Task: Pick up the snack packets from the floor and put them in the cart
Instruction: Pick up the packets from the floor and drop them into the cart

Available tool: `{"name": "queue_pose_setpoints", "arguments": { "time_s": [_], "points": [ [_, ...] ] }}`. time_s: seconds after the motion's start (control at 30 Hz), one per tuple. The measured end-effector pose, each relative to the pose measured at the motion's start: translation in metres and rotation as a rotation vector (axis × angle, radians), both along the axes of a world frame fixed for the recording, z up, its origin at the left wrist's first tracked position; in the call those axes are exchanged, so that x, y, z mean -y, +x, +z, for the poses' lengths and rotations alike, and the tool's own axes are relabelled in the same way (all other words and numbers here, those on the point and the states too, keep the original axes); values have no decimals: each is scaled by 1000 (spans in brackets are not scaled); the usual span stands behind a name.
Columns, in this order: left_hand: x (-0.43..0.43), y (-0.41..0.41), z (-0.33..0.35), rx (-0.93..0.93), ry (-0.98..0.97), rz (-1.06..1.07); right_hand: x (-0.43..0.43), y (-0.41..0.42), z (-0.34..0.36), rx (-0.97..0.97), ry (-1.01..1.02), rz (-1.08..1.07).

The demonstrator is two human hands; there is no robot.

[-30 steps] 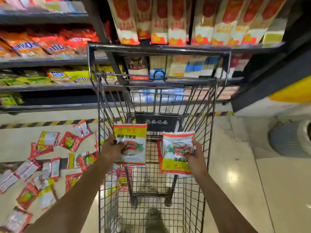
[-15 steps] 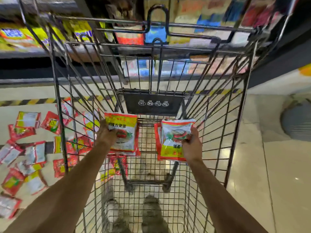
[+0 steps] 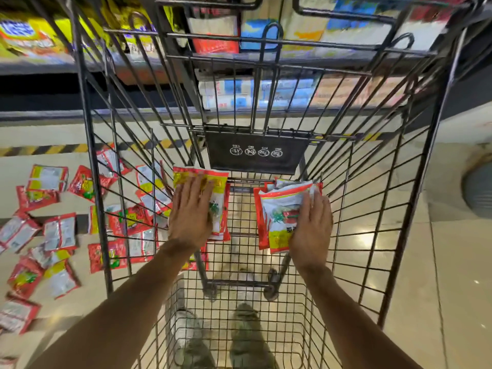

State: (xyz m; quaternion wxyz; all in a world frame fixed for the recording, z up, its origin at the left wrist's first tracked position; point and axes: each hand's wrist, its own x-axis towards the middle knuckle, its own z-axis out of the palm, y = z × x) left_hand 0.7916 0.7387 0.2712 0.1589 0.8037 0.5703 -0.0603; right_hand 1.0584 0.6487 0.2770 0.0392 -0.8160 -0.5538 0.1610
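Inside the cart point(image 3: 89, 129), the left hand point(image 3: 190, 209) and right hand point(image 3: 311, 225) lie flat on packets point(image 3: 279, 209), fingers straight.

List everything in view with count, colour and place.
cart: one, dark wire, centre
left packets: few, red and yellow, inside cart, left
right packets: few, red, white, yellow, inside cart, right
loose packets: many, red, white, yellow, floor left of cart
shelves: stocked, mixed colours, behind cart
striped tape: one, yellow-black, floor by shelves
shoes: two, grey, below cart bottom
left hand: flat on left packets
right hand: flat on right packets
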Motion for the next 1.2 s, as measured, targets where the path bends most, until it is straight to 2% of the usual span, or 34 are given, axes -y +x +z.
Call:
{"name": "queue_pose_setpoints", "arguments": {
  "time_s": [0.17,0.4,0.63,0.77,0.97,1.07,1.2],
  "points": [
    [5,-6,-9,-52,-90,85,9,1,-12,19,-78,167],
    [5,-12,-18,-96,-136,87,2,1,-31,70,-90,63],
    [7,-14,4,-65,-173,75,-10,5,-18,-26,-204,23],
    [12,-10,49,-16,-178,123,-7,6,26,-72,-124,63],
    [24,-15,174,28,-31,52,-5,-13,134,-28,-82,230],
    [40,-31,230,39,36,27,-9,-31,201,-6,-43,312],
    [71,-79,293,2,137,94,-10,-70,276,16,16,440]
  ]
}}
